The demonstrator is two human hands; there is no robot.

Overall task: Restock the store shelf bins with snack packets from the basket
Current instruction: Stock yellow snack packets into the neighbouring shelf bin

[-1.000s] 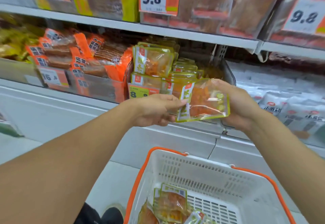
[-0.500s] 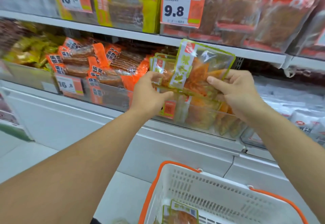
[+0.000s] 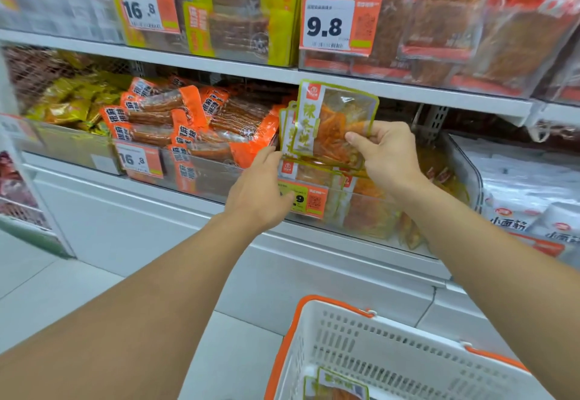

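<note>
White store shelves fill the wall ahead of both hands, packed with clear plastic bins of snacks and orange price tags (image 3: pixel 339 24). A second ago the see-through snack packet with a green edge and orange strips inside (image 3: pixel 334 123) was held lower, out in front of the shelf. Now it has gone up and forward, and it stands upright at the front of the clear plastic bin (image 3: pixel 361 208) that holds more packets of the same kind. That means this packet is almost put away; I think the only thing left is to slide it in and let go.

The right hand (image 3: pixel 389 155) pinches the packet at its lower right side, with the thumb on the front. The left hand (image 3: pixel 259 192) is just beside the packet's lower left corner, and its fingers are tucked behind the packets there, so I cannot tell if it grips anything. Left of the left hand lie orange packets of brown sticks (image 3: pixel 194 123) in the next bin.

Below both arms, close to the person, sits the white plastic basket with orange rim (image 3: pixel 392 352). One more green-edged packet (image 3: pixel 342 388) peeks out at its bottom, so I think there is still more to restock
</note>
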